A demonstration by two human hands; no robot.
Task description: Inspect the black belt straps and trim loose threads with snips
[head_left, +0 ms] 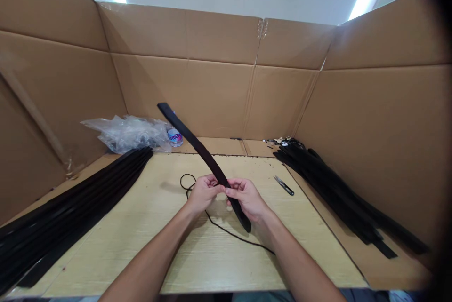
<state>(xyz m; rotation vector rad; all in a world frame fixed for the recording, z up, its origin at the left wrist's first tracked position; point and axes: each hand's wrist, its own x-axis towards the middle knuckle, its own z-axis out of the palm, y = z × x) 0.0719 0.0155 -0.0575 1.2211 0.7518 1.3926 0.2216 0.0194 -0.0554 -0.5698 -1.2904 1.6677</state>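
left hand (205,194): bare | right hand (245,198): bare | forearms (150,257): uncovered as far as shown, smoothly tapering toward the hands | grey-green cloth (262,297): lower edge, apparently clothing, garment unclear

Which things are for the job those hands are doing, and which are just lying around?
Seems part of the job:
black strip, in the left hand and right hand
black cord, probably
left strip pile and right strip pile, likely
small scissors, maybe

Probably just lying around:
plastic bags
bottle
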